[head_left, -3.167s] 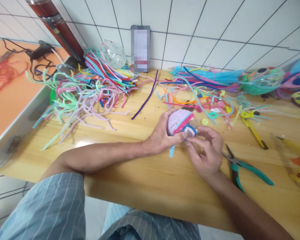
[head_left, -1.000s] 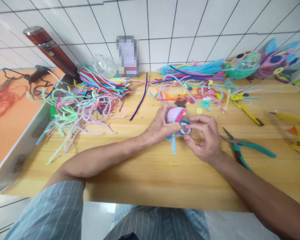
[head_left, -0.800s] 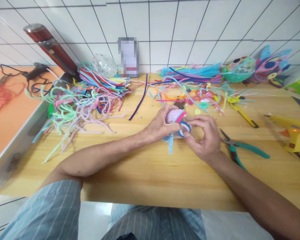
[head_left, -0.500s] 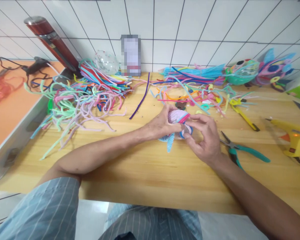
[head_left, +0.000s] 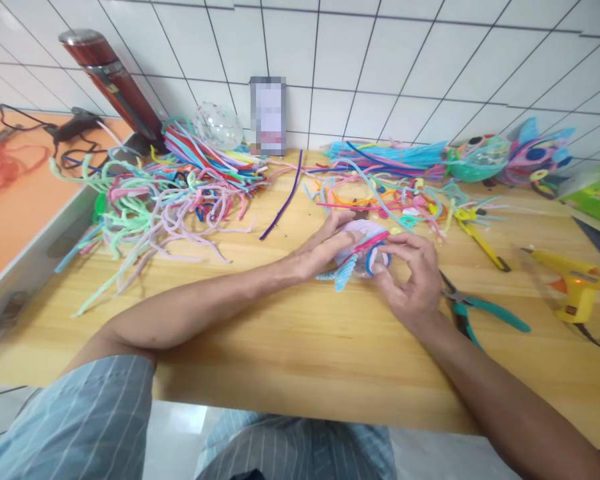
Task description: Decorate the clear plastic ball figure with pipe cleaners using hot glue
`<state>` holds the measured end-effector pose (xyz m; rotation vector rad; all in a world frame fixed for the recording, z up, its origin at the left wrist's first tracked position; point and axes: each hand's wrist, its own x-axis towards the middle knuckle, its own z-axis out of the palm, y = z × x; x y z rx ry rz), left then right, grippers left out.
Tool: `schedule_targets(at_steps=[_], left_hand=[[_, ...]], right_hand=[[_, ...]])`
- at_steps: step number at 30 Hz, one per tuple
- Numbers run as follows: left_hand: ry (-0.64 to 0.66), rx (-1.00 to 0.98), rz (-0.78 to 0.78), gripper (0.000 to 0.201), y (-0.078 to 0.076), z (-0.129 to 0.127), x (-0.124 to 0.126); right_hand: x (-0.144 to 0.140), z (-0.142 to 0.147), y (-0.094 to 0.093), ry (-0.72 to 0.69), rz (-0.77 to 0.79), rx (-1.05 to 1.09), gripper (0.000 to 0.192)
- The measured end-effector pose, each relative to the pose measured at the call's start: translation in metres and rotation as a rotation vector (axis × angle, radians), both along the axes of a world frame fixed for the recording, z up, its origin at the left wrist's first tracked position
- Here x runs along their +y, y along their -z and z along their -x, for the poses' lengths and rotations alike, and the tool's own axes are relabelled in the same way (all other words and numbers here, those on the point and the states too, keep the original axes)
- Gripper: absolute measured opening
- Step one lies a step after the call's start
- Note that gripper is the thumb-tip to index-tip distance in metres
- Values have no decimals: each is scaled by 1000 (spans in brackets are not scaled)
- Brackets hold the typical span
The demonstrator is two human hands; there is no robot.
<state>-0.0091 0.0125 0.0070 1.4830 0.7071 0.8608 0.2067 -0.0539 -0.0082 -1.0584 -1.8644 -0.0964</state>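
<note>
My left hand [head_left: 317,257] is wrapped round a clear plastic ball partly covered with lilac pipe cleaner [head_left: 363,229], edged by a pink band. A light-blue pipe-cleaner fin [head_left: 347,270] sticks out below it. Between the thumb and fingers of my right hand [head_left: 414,277] is a blue-rimmed white pipe-cleaner ring [head_left: 373,261], held against the ball's clear right side. Whether the ring is fixed to the ball I cannot tell. Teal-handled pliers [head_left: 495,312] lie just right of my right hand.
Loose pipe cleaners [head_left: 180,227] spread over the left; a purple one [head_left: 285,197] lies alone. Behind stand a phone [head_left: 269,117], a thermos [head_left: 113,83] and a clear ball [head_left: 220,125]. Rightward are decorated balls [head_left: 480,159], a yellow cutter [head_left: 485,247] and a glue gun [head_left: 580,287].
The ball has turned in my hands, so more of its pink band and clear side shows. My left thumb has shifted up onto the lilac part. The view has shifted slightly.
</note>
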Motion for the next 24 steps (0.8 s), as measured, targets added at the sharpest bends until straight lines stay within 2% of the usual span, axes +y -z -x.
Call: schedule_targets(at_steps=[2, 5, 8, 12, 14, 17, 19, 24], left_hand=[[38, -38, 7, 65, -2, 0, -3], [81, -54, -55, 93, -3, -1, -8], [18, 21, -309, 114, 3, -3, -7], [44, 170, -635, 125, 13, -1, 1], [71, 222, -698, 123, 14, 2, 4], [54, 259, -732, 105, 11, 6, 6], [29, 269, -743, 95, 9, 6, 5], [-37, 285, -715, 87, 6, 4, 2]], right_hand=[[1, 0, 1, 26, 37, 89, 27], [2, 1, 3, 69, 201, 319, 22], [1, 4, 4, 70, 354, 503, 24], [-1, 7, 3, 80, 391, 542, 28], [-2, 8, 3, 82, 396, 544, 28], [-3, 8, 3, 77, 385, 489, 29], [-4, 9, 3, 85, 357, 418, 30], [-6, 10, 1, 90, 280, 290, 30]])
